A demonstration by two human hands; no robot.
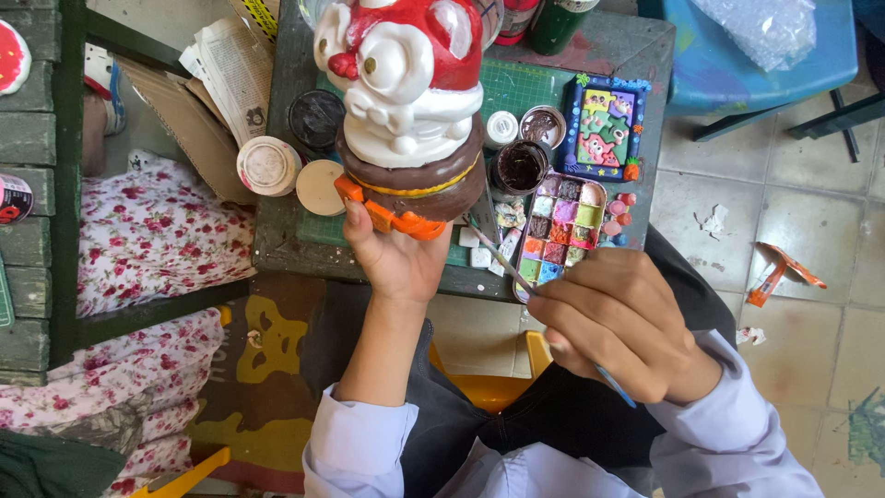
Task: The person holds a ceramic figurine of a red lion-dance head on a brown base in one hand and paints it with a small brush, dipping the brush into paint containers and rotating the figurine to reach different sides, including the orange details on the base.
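Right hand (625, 327) pinches thin paintbrush (516, 269), tip angled up-left toward plaster figurine (410, 101); left hand (396, 254), nearer, grips figurine's base from below, upright over green table (277, 244)

Left hand (396, 254) gripping plaster figurine (410, 101), right hand (622, 327) holding paintbrush (502, 254) over paint palette (560, 226)

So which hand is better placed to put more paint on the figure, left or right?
Probably the right hand. It already holds the paintbrush, whose tip lies just below the figure and next to the paint palette. The left hand is busy gripping the figure's orange base and holding it up.
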